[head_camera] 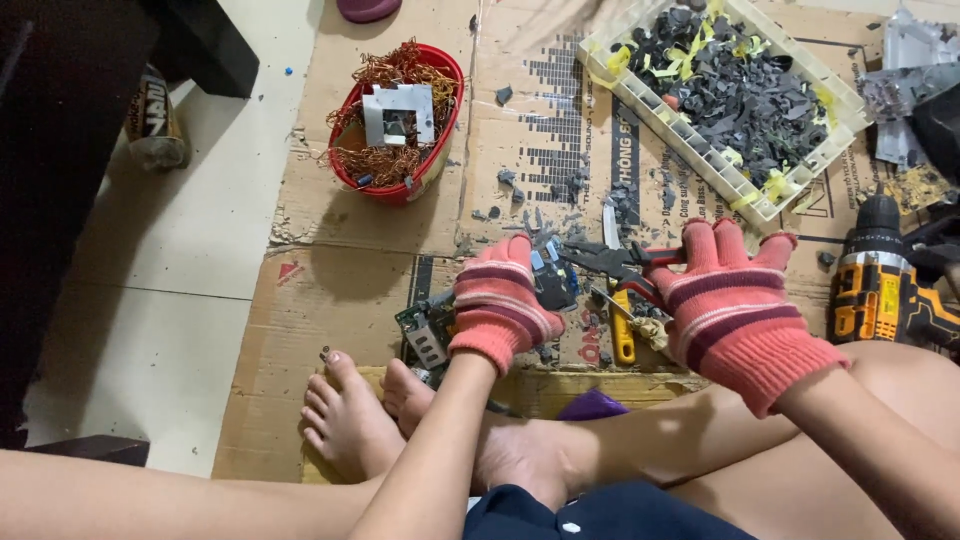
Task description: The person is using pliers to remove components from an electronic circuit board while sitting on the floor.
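In the head view, a small blue and grey part [551, 277] is pinched in the closed fingers of the gloved left hand [500, 305], above the cardboard [330, 290] on the floor. Red-handled pliers [618, 262] are gripped by the gloved right hand [735, 310], with their dark nose pointed at the part. A green circuit board [424, 335] lies under the left hand. A red bowl [395, 120] of copper wire, a white tray [728, 100] of dark scraps and a yellow drill [880, 285] are seen nearby.

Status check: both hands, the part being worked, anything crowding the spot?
Left hand gloved, gripping small electronic part. Right hand gloved, holding pliers at the part. Yellow-handled tool, green circuit board and debris crowd the cardboard.
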